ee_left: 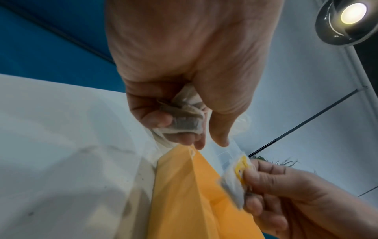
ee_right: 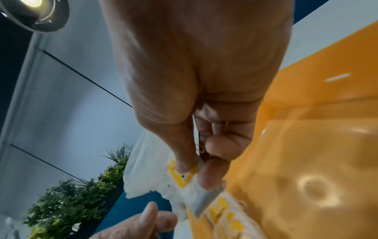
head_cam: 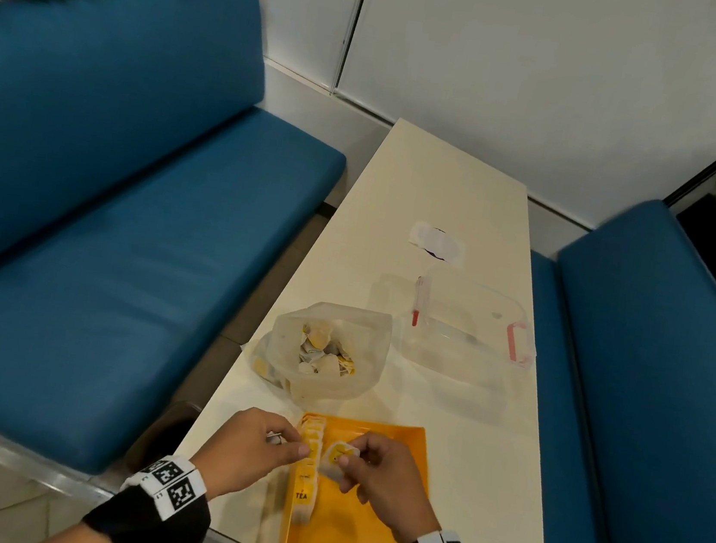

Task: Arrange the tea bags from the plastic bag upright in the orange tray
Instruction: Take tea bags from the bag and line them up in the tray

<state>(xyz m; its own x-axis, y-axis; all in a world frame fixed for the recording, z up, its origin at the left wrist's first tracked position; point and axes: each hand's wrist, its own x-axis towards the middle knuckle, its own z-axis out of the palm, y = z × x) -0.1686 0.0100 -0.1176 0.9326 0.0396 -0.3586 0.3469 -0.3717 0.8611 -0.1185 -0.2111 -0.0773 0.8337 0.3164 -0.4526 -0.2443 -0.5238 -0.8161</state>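
The orange tray (head_cam: 365,529) lies at the near table edge, with a row of tea bags (head_cam: 306,463) standing along its left wall. My left hand (head_cam: 292,443) is at that row, thumb on its top. In the left wrist view its curled fingers grip a small bunch of tea bags (ee_left: 184,119). My right hand (head_cam: 349,455) hovers over the tray and pinches one tea bag (head_cam: 335,457) with a yellow tag between thumb and fingers (ee_right: 206,177). Just beyond the tray, the open plastic bag (head_cam: 328,353) holds several more tea bags.
A clear plastic box (head_cam: 467,325) with pink clasps sits right of the bag. A white paper scrap (head_cam: 438,243) lies farther back on the narrow white table (head_cam: 448,178). Blue benches (head_cam: 125,242) flank both long sides.
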